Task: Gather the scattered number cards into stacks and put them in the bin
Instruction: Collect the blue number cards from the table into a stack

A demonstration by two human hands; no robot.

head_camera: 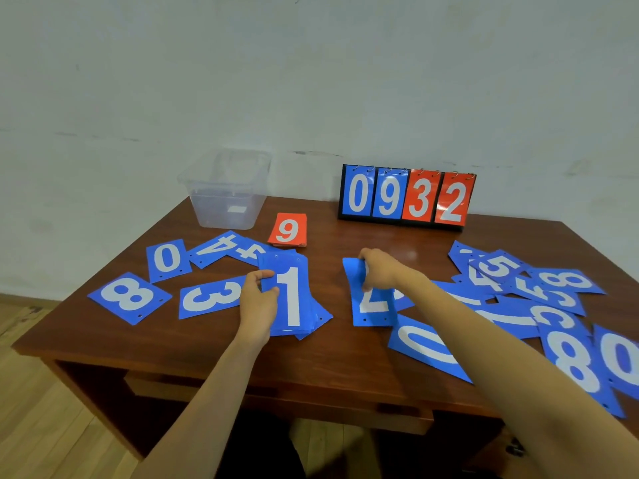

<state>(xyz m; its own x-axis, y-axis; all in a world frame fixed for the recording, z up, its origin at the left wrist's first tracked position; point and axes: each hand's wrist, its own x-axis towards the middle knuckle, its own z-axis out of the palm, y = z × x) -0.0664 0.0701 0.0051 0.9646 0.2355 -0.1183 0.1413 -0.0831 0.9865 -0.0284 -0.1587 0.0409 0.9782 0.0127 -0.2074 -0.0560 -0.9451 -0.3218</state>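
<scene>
Stacking step: left grip [257, 299] curls round the blue stack [294, 299] topped by 1; right grip [378, 271], seemingly pinching, holds the 2 card [371, 307] flat on the worktop [328, 361]. Slide it over, align edges, then add; bin [224, 191] stands rear-left

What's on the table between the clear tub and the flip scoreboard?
In the head view, a red stack topped by a 9, slightly nearer the person; otherwise bare table between tub and scoreboard.
</scene>
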